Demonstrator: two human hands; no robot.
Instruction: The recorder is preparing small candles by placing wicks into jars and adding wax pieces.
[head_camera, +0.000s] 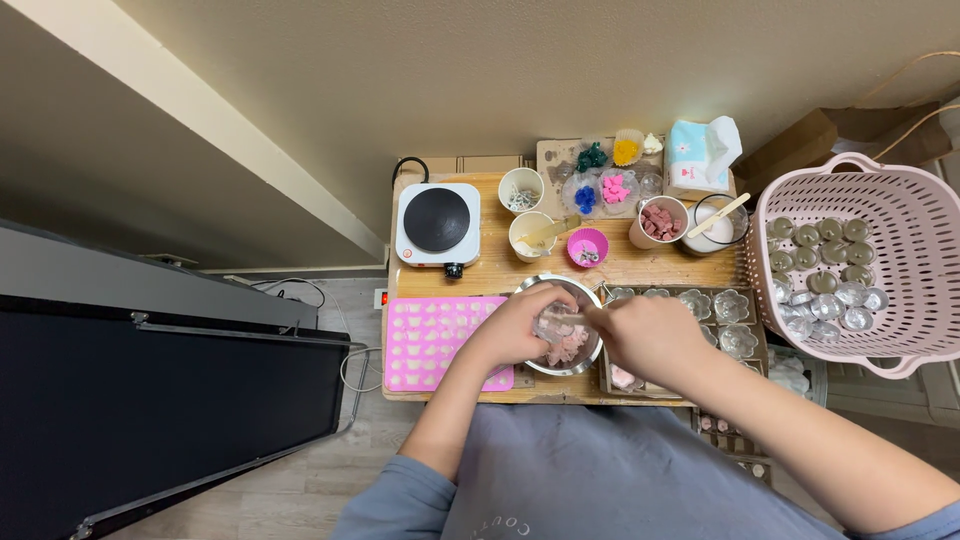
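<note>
both hands (585, 330) meet over steel bowl (583, 366), pink mould (432, 340) beside.

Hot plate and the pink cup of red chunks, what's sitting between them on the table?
In the head view, between the hot plate and the pink cup stand two white cups and a small magenta liner.

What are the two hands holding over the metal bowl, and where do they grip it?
Both the left hand and right hand hold a small clear piece over the metal bowl, one at each end; what it is cannot be told.
</note>
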